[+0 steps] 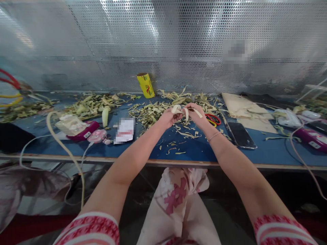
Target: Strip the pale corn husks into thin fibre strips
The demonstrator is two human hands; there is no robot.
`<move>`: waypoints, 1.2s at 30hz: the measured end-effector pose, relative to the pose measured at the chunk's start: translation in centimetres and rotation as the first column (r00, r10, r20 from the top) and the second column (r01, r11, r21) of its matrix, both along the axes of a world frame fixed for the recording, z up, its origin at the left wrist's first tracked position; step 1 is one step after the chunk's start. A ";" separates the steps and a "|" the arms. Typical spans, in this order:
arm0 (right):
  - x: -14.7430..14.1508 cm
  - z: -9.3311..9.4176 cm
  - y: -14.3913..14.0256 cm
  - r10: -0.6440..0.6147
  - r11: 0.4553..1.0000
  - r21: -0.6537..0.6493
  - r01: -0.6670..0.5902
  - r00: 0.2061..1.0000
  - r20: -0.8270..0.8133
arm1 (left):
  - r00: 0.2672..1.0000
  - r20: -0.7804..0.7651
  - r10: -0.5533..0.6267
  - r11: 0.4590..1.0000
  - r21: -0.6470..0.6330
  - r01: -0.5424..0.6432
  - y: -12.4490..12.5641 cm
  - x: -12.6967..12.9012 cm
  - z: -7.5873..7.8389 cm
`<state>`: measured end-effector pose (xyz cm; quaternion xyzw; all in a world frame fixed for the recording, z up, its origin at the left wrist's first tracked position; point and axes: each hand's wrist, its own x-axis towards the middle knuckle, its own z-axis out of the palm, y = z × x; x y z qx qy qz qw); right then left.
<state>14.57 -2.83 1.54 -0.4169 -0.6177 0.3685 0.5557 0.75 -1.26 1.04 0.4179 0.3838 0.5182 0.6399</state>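
Note:
My left hand (pixel 168 118) and my right hand (pixel 195 114) meet above the blue table (pixel 204 149), both pinching a pale, curled strip of husk (pixel 178 109). A loose end of the strip trails to the right over my right hand. Directly behind the hands lies a heap of green-yellow husk scraps (pixel 150 114). Red-handled scissors (pixel 213 119) rest on the table just right of my right hand.
A black phone (pixel 241 135) lies to the right, with beige paper sheets (pixel 242 109) behind it. A yellow roll (pixel 145 85) leans on the perforated metal wall. Left are a magenta device (pixel 83 132), a pink gadget (pixel 97 136), cables and more husk piles (pixel 89 103).

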 end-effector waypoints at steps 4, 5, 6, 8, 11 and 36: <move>0.0 -0.2 0.0 -0.009 0.995 -0.095 0.008 1.000 -0.017 | 0.988 -0.146 0.049 0.988 0.154 -0.026 -0.7 -0.1 0.2; -0.1 -0.3 0.0 -0.004 0.992 -0.124 0.001 1.000 -0.023 | 0.977 -0.201 0.065 0.979 0.205 -0.023 -0.9 -0.1 0.3; -0.1 -0.4 0.0 0.004 0.988 -0.155 -0.008 1.000 -0.029 | 0.963 -0.256 0.081 0.968 0.250 -0.015 -1.1 -0.2 0.3; -0.2 -0.7 0.0 0.027 0.974 -0.222 -0.036 0.999 -0.041 | 0.929 -0.353 0.111 0.948 0.319 0.008 -1.2 -0.3 0.3; -0.4 -1.0 0.0 0.039 0.950 -0.305 -0.061 0.996 -0.078 | 0.888 -0.432 0.158 0.909 0.415 0.040 -0.8 -0.5 -0.1; 0.1 0.0 -0.5 0.120 0.913 -0.368 -0.177 0.978 -0.172 | 0.855 -0.515 0.062 0.818 0.517 0.252 -1.7 -0.5 -0.4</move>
